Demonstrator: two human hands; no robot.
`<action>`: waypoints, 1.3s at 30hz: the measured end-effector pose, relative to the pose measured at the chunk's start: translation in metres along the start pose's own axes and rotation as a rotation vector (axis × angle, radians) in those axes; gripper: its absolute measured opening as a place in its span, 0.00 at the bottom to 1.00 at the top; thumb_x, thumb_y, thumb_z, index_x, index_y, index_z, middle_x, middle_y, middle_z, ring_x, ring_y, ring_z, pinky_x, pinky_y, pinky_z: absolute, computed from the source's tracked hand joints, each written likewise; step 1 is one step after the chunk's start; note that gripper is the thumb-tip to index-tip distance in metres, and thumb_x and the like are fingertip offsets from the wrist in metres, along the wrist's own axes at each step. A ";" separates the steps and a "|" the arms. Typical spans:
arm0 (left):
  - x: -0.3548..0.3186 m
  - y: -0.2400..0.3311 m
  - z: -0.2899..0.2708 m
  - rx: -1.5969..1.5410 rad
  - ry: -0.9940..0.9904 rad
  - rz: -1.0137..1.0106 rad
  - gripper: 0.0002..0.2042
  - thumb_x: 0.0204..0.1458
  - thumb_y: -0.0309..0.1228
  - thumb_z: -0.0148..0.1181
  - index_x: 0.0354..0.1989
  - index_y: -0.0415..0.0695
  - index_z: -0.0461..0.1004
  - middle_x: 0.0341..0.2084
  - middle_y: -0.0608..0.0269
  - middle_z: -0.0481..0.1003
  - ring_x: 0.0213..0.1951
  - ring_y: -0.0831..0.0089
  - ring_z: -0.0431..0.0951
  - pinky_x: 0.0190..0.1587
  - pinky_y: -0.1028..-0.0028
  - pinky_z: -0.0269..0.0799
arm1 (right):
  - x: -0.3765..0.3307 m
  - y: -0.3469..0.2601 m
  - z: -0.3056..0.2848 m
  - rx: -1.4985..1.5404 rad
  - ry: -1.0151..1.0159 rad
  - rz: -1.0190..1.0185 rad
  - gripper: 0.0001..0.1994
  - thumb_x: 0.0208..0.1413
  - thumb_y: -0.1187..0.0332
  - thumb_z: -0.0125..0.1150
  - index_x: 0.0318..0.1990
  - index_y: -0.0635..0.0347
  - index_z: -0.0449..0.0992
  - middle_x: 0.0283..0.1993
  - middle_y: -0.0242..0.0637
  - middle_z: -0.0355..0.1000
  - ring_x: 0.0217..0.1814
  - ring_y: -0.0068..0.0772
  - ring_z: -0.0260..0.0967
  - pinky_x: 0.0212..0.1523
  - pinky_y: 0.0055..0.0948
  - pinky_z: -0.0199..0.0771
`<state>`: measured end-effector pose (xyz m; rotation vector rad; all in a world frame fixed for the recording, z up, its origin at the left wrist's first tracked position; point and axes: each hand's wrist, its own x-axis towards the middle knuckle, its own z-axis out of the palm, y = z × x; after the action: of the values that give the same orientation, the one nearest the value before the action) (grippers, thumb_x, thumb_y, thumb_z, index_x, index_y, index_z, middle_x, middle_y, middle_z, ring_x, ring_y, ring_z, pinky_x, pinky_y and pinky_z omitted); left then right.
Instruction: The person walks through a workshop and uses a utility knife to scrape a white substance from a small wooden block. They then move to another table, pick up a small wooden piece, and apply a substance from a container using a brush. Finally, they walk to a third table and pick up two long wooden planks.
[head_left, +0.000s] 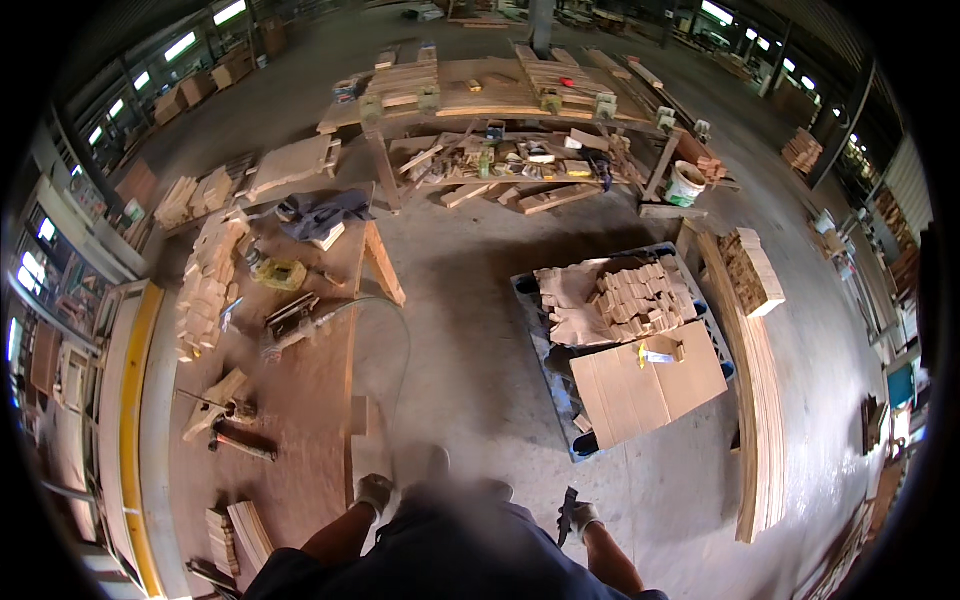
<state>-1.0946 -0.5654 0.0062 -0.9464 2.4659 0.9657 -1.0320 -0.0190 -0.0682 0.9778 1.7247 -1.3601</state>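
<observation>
– What's being gripped, then?
– A dark, flat tool (567,516), clenched in the gloved right hand (585,517) over smooth grey floor (462,350); it could be dropped should the grip slacken.
– And the left hand (375,493)?
– Gloved, just beside a pale, straight-edged board (361,445). Its grip can't be told; the board could be knocked by a careless swing.

Matt tool (567,515), smooth wooden tabletop (310,425)

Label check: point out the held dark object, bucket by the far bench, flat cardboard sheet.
Dark object (568,510), head view: around mid-length.
Bucket (685,186), head view: outer wall.
Flat cardboard sheet (645,392), head view: broad face.
</observation>
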 end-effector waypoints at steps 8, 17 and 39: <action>-0.007 0.028 -0.014 -0.016 0.023 -0.016 0.15 0.49 0.42 0.64 0.37 0.44 0.84 0.36 0.47 0.83 0.43 0.53 0.84 0.49 0.61 0.79 | 0.061 0.063 -0.005 -0.664 -0.125 -0.088 0.13 0.65 0.59 0.52 0.49 0.42 0.82 0.47 0.26 0.82 0.52 0.33 0.79 0.50 0.38 0.77; 0.097 0.060 0.012 -0.141 0.010 0.146 0.13 0.49 0.38 0.70 0.36 0.40 0.83 0.31 0.57 0.84 0.37 0.66 0.83 0.44 0.66 0.78 | -0.006 -0.057 0.007 0.245 -0.002 0.256 0.16 0.67 0.61 0.50 0.47 0.66 0.77 0.38 0.46 0.80 0.33 0.43 0.79 0.30 0.42 0.80; 0.303 0.289 -0.001 -0.345 -0.158 0.580 0.10 0.56 0.34 0.62 0.42 0.43 0.82 0.39 0.59 0.82 0.42 0.65 0.82 0.44 0.66 0.78 | 0.120 -0.388 0.020 -0.025 0.087 0.242 0.22 0.65 0.50 0.57 0.40 0.66 0.74 0.30 0.50 0.78 0.25 0.49 0.79 0.22 0.49 0.80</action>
<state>-1.5126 -0.5473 -0.0089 -0.2045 2.5227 1.6176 -1.4292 -0.0837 -0.0098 1.2041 1.6211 -1.1527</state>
